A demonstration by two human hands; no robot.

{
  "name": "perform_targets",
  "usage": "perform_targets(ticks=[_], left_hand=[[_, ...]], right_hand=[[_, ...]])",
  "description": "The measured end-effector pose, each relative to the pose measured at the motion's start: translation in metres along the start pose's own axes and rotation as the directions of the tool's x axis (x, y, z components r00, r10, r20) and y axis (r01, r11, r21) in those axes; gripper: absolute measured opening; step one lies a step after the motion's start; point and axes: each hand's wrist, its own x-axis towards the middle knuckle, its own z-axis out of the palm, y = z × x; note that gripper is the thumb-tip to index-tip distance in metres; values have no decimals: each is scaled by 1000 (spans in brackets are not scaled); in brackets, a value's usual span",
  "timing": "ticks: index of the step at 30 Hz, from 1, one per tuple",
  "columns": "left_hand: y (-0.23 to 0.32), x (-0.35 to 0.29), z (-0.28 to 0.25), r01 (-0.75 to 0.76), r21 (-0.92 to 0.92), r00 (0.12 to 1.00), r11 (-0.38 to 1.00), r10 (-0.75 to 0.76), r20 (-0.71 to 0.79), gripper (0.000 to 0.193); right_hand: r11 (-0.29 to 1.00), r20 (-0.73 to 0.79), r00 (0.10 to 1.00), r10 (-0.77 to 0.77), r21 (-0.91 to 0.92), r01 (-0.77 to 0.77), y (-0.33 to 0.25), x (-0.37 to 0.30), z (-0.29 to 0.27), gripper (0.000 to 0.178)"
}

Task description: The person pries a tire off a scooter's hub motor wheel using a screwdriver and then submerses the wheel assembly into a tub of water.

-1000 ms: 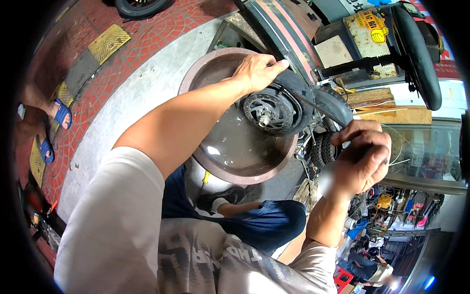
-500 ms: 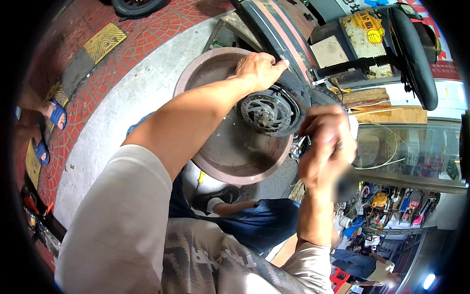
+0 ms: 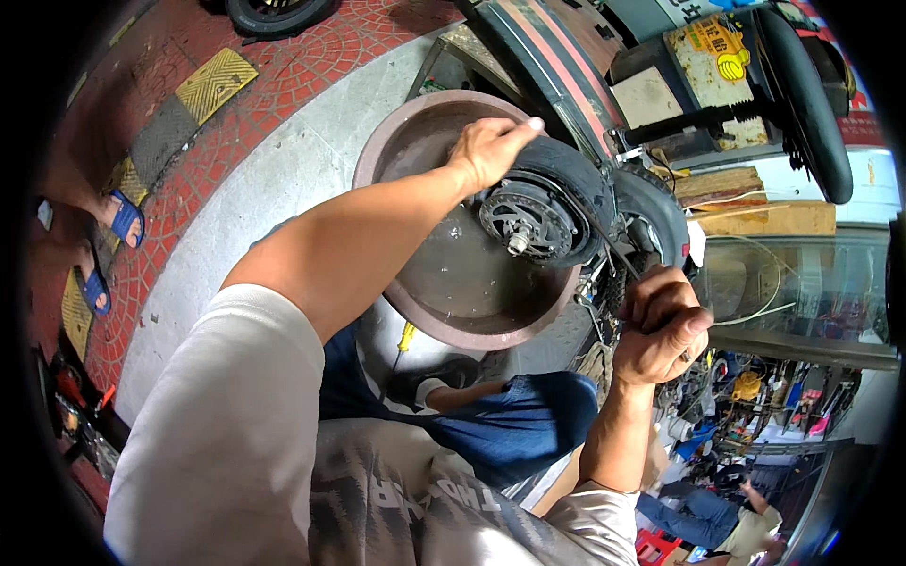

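A small black wheel with a slotted brake disc point(image 3: 553, 219) and a silver axle leans in a round brown basin point(image 3: 376, 156) that holds some murky water. On the far left side of its tyre point(image 3: 564, 162), my left hand point(image 3: 489, 151) is closed over the rubber, thumb stretched out along it. My right hand point(image 3: 665, 325) is wrapped round a thin dark metal tyre lever point(image 3: 613, 249). The lever runs up from the fist to the tyre's right edge; its tip is hard to make out against the wheel.
A yellow-handled screwdriver point(image 3: 407, 337) lies by my shoe below the basin. An upturned scooter with a black saddle point(image 3: 802, 108) stands far right, beside wooden boards point(image 3: 755, 220). A person's blue sandals point(image 3: 125, 219) show at left. Tools crowd the lower right, where another person is visible.
My right hand has moved right and slightly down, away from the wheel, and the lever now shows clearly. My left hand stays on the tyre. The view has shifted a little.
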Motion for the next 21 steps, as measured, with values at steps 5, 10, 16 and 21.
perform_targets(ticks=[5,10,16,21], left_hand=[[-42,2,10,107,-367,993,924,-117,-4,71],[20,21,10,44,257,999,965,-43,-12,82],[76,2,18,7,572,998,820,-42,48,78],[20,6,4,-185,291,977,939,206,-44,72]], right_hand=[[999,-82,997,11,35,-8,5,-13,-3,73],[997,-180,982,63,62,-53,-9,9,-9,65],[989,-218,967,134,89,-117,4,-2,-24,61],[988,-314,940,133,114,-102,8,-31,-27,63]])
